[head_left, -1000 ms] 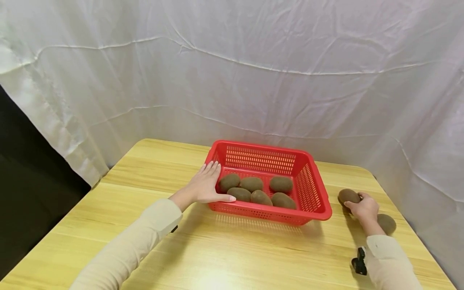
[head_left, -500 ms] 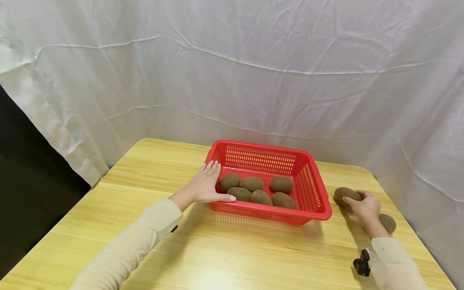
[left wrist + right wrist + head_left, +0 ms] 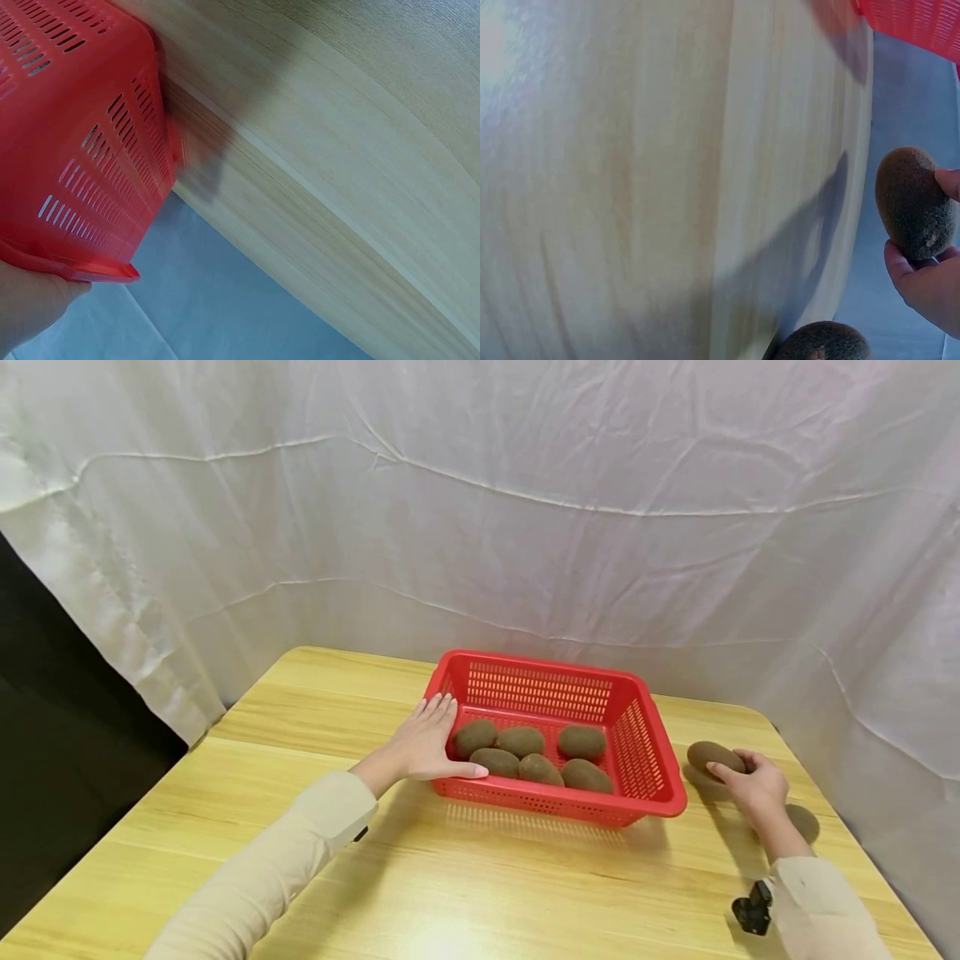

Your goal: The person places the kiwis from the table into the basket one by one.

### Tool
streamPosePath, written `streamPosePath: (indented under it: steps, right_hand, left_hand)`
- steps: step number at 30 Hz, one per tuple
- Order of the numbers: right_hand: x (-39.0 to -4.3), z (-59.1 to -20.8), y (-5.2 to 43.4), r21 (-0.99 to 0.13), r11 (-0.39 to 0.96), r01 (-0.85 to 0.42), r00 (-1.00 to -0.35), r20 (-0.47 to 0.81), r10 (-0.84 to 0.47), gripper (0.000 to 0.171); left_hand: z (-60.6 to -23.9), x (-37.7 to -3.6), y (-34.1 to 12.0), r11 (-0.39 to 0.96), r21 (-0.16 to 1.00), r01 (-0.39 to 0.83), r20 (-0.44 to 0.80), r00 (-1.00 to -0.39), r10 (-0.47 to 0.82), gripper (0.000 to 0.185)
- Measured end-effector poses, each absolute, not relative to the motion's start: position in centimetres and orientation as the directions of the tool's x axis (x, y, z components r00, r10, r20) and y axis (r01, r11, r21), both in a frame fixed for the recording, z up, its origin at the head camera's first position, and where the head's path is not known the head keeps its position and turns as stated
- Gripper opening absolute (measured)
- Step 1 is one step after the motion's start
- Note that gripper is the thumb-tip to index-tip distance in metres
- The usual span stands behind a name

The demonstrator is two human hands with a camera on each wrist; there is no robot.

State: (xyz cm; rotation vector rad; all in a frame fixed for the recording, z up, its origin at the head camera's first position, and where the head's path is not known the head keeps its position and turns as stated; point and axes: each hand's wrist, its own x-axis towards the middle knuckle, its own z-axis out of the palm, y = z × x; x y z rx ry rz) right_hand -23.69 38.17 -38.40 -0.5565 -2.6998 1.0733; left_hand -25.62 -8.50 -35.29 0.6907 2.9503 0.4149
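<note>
A red plastic basket [image 3: 643, 727] stands on the wooden table [image 3: 465, 877] with several brown kiwis [image 3: 519, 741] inside. My left hand [image 3: 426, 745] rests flat against the basket's left rim, fingers straight; the left wrist view shows the basket wall [image 3: 82, 142] up close. My right hand [image 3: 753, 783] holds one kiwi [image 3: 712, 755] lifted just above the table, right of the basket; in the right wrist view that kiwi [image 3: 913, 201] sits between thumb and fingers. Another kiwi [image 3: 804, 821] lies on the table behind the right wrist, also seen low in the right wrist view [image 3: 823, 342].
White cloth [image 3: 480, 510] hangs behind and to the right of the table. The table's left edge drops to a dark area [image 3: 52, 735]. A small black strap clip [image 3: 750, 913] shows at my right wrist.
My right hand has lifted the kiwi off the table and carried it slightly left, toward the basket. The left hand and the basket have not moved.
</note>
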Motion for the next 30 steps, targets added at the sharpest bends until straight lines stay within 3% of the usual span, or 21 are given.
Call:
streamPosePath:
  steps: [20,30]
  right_hand:
    - [-24.1,-36.4,38.3,-0.781,0.55,0.297,-0.893,-0.023,0.45,0.072]
    - [-24.6,-34.8,37.1,-0.819,0.531,0.22,-0.916,0.014,0.401,0.075]
  left_hand:
    - [-35.4,-25.7,-8.5,0.857,0.287,0.429,-0.017,-0.892,0.452,0.119]
    - [-35.4,-25.7,-8.5,0.857,0.29,0.426,-0.015,-0.893,0.449,0.119]
